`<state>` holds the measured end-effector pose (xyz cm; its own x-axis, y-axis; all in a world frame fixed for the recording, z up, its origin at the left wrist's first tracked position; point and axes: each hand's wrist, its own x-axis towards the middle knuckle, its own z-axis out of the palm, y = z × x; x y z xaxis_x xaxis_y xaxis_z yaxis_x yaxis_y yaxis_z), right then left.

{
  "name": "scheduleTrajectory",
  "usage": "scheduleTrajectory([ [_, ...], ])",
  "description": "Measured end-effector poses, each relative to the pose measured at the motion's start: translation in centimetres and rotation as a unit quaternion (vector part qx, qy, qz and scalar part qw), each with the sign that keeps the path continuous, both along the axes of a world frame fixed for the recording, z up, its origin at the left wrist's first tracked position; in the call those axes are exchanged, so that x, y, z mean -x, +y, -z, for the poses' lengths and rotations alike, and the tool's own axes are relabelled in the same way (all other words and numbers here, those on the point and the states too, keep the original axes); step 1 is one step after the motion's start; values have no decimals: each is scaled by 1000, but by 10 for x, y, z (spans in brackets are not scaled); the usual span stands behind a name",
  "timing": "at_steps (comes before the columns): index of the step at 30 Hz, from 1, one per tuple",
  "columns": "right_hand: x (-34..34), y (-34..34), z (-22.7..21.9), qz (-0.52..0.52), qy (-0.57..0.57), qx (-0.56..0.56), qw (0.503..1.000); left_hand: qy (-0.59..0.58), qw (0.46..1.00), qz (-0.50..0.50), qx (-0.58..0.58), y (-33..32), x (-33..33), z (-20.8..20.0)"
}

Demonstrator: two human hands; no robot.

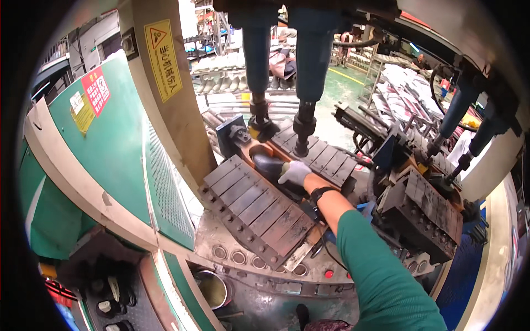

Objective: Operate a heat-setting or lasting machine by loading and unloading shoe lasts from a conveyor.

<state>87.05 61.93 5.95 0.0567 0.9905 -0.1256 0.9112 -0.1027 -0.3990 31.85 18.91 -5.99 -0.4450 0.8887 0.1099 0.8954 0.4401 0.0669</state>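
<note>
Black shoe (pixel 269 164) under right grip (pixel 293 172)

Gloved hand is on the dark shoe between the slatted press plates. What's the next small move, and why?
Probably draw the right hand back clear of the dark shoe. The shoe looks seated between the slatted plates, and two press rods hang directly above, so the hand lies in their path.
</note>
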Motion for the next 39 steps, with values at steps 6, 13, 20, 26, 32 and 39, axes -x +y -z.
scheduleTrajectory([
  [6,-14,-9,9,16,60,-43,997,-11,1000,12,-8,2,19,28],
  [13,-6,-41,8,81,221,-103,967,-8,1000,-15,6,-6,30,36],
  [20,6,-66,-1,35,-26,-149,988,-145,988,-42,12,-9,5,-10],
  [26,-26,-96,-36,-34,70,-225,971,-139,989,-43,14,6,14,-4],
  [32,82,-177,-95,-102,131,-209,964,-144,983,-36,-110,-14,38,5],
  [39,321,-362,-96,-131,283,-32,950,-833,479,102,-258,4,-6,-83],
])
